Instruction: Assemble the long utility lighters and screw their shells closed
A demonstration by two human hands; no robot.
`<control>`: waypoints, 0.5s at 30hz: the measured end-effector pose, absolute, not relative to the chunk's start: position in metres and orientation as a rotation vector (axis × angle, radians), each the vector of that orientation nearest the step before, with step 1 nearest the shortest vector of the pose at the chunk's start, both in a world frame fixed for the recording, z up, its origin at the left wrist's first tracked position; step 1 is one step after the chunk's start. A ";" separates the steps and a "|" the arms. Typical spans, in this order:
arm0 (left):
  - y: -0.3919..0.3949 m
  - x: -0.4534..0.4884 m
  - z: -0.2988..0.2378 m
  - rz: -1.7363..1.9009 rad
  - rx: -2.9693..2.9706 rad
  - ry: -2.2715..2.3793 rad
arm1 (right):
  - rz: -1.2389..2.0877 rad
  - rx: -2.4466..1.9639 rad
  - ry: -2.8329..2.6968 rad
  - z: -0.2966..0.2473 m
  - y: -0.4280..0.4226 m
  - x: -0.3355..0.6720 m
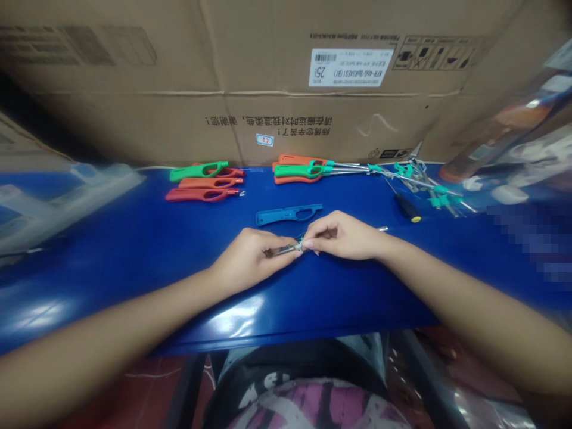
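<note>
Over the blue tabletop, my left hand [252, 256] grips a slim lighter insert [282, 250] with a dark, partly see-through body. My right hand [342, 236] is closed in a pinch at the insert's right end, on a small pale piece [300, 245]. Fingers hide much of that spot. The tip of a metal rod [383, 229] shows beyond my right wrist; whether it joins the insert I cannot tell. Just behind my hands lies a blue lighter handle shell [274, 217] with a trigger loop.
At the back left lie green, orange and red handle shells [201, 195]. Lighters with metal rods [297, 171] rest at the back centre. Rods with teal pieces [440, 193] and a screwdriver [406, 207] sit at right. A cardboard box [250, 71] walls the back.
</note>
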State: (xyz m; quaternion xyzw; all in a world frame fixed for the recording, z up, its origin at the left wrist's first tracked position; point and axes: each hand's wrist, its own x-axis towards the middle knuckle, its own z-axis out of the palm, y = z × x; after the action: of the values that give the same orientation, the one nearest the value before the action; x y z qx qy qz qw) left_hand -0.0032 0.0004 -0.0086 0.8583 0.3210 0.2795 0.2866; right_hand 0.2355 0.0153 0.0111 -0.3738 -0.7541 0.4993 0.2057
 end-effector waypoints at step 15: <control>0.000 -0.004 -0.001 0.790 2.227 1.017 | 1.559 -1.266 -1.780 0.017 0.016 0.237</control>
State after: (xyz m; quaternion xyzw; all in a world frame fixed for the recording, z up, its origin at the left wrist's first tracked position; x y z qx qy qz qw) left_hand -0.0036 0.0001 -0.0011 0.8309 0.3793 0.2948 0.2807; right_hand 0.2367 0.0162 0.0174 -0.4593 -0.6461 0.5659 0.2268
